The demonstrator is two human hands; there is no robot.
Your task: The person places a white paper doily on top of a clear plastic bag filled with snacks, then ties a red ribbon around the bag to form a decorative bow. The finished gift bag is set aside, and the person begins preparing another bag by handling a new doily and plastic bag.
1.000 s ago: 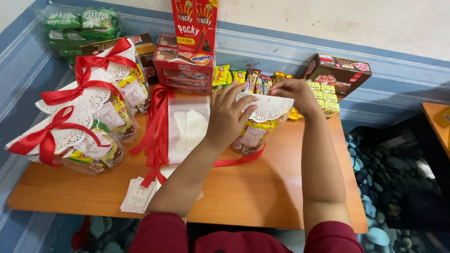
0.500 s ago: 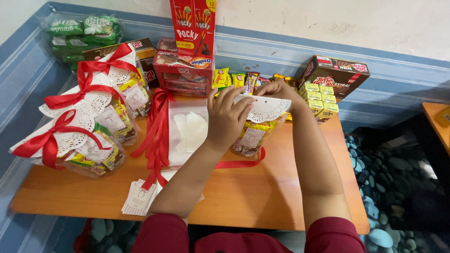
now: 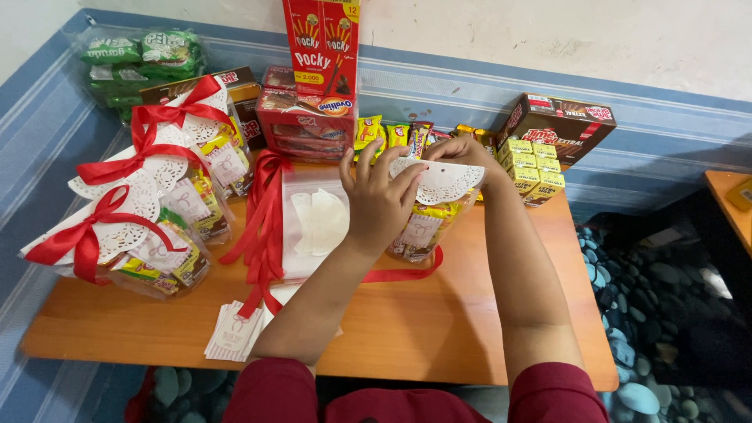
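Observation:
A clear snack-filled bag (image 3: pixel 421 227) stands on the wooden table (image 3: pixel 439 329), topped by a folded white paper doily (image 3: pixel 442 182). My left hand (image 3: pixel 378 196) presses its fingers on the doily's left side. My right hand (image 3: pixel 462 153) pinches the doily's upper right edge. A red ribbon (image 3: pixel 403 274) lies on the table under the bag. Both hands are on the same bag.
Three finished bags with doilies and red bows (image 3: pixel 141 211) stand at the left. Loose red ribbons (image 3: pixel 262 227), a clear plastic bag with doilies (image 3: pixel 317 223) and small paper tags (image 3: pixel 235 333) lie beside them. Red snack boxes (image 3: pixel 313 78), green packets (image 3: pixel 133 63) and a dark box with yellow packets (image 3: pixel 548 141) line the wall.
Both hands have shifted slightly on the doily, folding it tighter over the bag's top. Nothing else moved.

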